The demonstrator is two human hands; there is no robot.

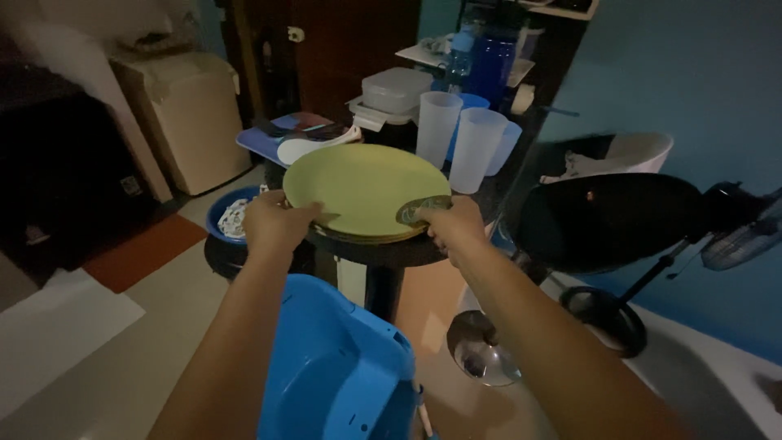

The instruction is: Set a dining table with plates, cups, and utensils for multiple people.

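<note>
A round yellow-green plate (362, 186) lies on top of a stack of plates on a dark round table (383, 248). My left hand (277, 222) grips the plate's near left rim, thumb on top. My right hand (452, 224) grips the near right rim, where a small dark patterned patch shows. Both arms reach forward from the bottom of the view.
Two frosted plastic cups (456, 138) stand just behind the plate, with white lidded containers (395, 88) and a blue bottle (491, 65) further back. A blue plastic tub (334, 367) sits below my arms. A blue basin (232, 213) lies left, a black fan (619, 220) right.
</note>
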